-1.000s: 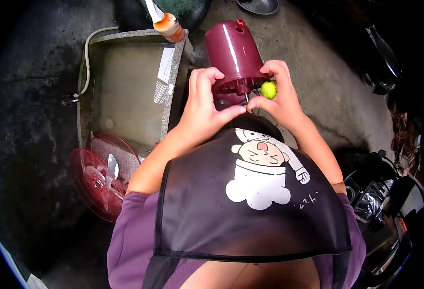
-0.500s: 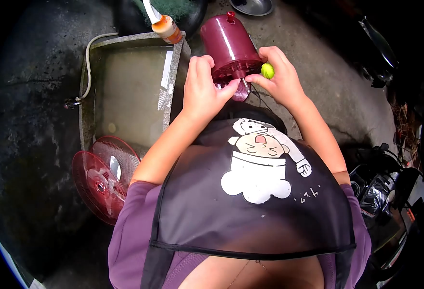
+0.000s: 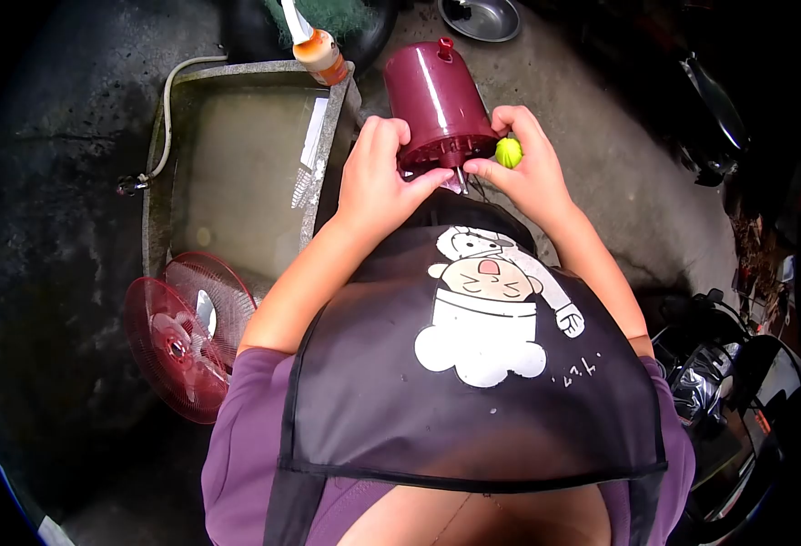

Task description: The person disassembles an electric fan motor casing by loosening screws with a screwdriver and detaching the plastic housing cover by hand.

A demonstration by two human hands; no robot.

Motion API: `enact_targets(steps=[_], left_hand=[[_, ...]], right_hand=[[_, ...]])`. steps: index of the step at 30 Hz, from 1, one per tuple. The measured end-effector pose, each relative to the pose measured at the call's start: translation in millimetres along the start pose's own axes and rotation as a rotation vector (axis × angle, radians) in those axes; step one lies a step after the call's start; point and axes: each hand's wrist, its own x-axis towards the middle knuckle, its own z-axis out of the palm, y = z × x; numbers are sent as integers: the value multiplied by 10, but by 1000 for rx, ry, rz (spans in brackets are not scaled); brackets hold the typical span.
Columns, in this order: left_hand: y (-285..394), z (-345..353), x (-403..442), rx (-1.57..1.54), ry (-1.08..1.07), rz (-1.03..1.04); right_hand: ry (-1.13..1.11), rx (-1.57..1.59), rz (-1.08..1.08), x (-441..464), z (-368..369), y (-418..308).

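Observation:
A dark red fan motor housing [image 3: 441, 96] is held between my two hands, with its shaft end toward me and a small red knob on its far top. A thin metal shaft [image 3: 461, 178] sticks out of the near end. My left hand [image 3: 378, 173] grips the left side, thumb at the near rim by the shaft. My right hand [image 3: 528, 159] grips the right side, its thumb also close to the shaft. A small ridged yellow-green round thing [image 3: 509, 153] shows beside my right fingers; I cannot tell whether they touch it.
On the left stands a stone basin [image 3: 155, 227] of murky water, with an orange-labelled bottle [image 3: 322, 59] and a white brush handle by its far corner. Red fan grilles [image 3: 182, 350] lean near it. A metal bowl [image 3: 480, 18] lies beyond the housing; dark clutter [image 3: 710, 382] is at right.
The housing and both hands sit slightly lower in view, and the near end is tipped so that less of its face shows. Both hands keep their hold.

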Motion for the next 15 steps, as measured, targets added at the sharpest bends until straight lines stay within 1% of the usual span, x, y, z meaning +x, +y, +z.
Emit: enact_targets(steps=[2, 3, 4, 5, 7, 8, 9, 10, 11, 13, 14, 15], left_hand=[[-21, -86, 15, -125, -45, 59], [-80, -122, 62, -127, -39, 57], [-154, -162, 122, -124, -50, 155], [-195, -189, 179, -121, -61, 253], [-154, -247, 347, -132, -74, 240], [-168, -262, 412, -127, -146, 294], [-178, -278, 471, -121, -218, 349], [-176, -295, 530, -117, -216, 411], [-218, -284, 597, -118, -210, 417], [-315, -238, 811, -193, -128, 476], [-318, -201, 924, -204, -101, 487], [-297, -145, 1057, -227, -59, 582]], right_hand=[[-11, -30, -37, 30, -43, -65], [-19, -52, -65, 52, -62, -97], [-15, -76, -119, 89, -80, -150], [-17, -78, -120, 131, -104, -194], [-82, -189, -215, 246, -162, -286], [-83, -194, -221, 303, -175, -355], [-121, -294, -294, 351, -172, -435], [-158, -394, -366, 385, -158, -501], [-157, -400, -371, 406, -136, -550], [-248, -520, -333, 442, -84, -636], [-271, -520, -308, 445, -63, -699], [-270, -528, -299, 431, -43, -752]])
